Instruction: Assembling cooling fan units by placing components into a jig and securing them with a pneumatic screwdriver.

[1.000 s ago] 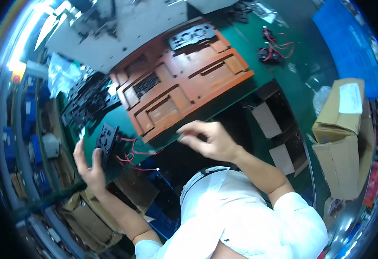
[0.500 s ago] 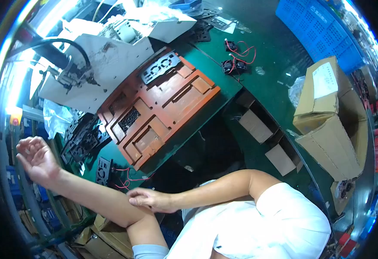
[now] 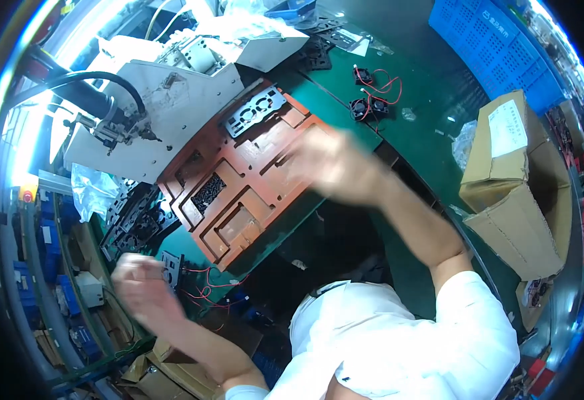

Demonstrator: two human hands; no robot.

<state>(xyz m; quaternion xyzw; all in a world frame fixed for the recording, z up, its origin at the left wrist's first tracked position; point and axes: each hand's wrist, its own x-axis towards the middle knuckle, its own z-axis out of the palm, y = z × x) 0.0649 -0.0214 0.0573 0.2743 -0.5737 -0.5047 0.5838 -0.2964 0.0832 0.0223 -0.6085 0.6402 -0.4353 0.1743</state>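
Right hand [image 3: 335,167] blurs across the right side of an orange tray [image 3: 260,193]; its grip and any contact cannot be told. Beyond it, leftward, a silver plate [image 3: 255,112] lies in the tray. Left hand [image 3: 145,287], also too blurred to read, is just beside a black bracket [image 3: 174,263].

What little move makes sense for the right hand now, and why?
Perhaps reach for the silvery plate: the right hand, though blurred, appears above the orange tray, and that plate lies uncovered near the tray's far edge, seemingly within reach.
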